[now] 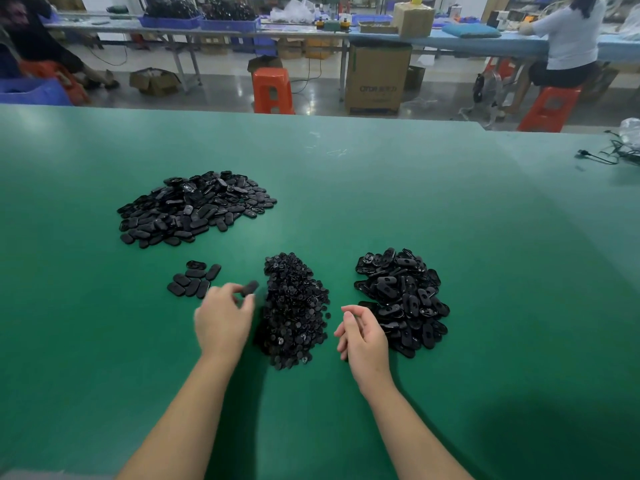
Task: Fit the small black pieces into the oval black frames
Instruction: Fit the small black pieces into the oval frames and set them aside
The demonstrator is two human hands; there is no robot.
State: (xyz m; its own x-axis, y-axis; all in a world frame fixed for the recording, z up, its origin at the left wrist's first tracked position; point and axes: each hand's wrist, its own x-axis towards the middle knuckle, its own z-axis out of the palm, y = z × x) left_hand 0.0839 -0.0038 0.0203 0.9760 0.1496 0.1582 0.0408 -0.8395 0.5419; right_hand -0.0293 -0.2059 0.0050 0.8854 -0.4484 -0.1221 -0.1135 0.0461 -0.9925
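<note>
A heap of small black pieces lies in the middle of the green table. To its right is a pile of oval black frames with open centres. My left hand hovers left of the small pieces and pinches a blurred oval black piece at its fingertips. My right hand sits between the two heaps, fingers loosely curled, holding nothing. A few filled ovals lie in a small group just beyond my left hand. A large pile of filled ovals is at the far left.
Cables and a plastic bag lie at the table's right edge. Beyond the table are red stools, a cardboard box, benches with blue trays, and a seated person at the far right.
</note>
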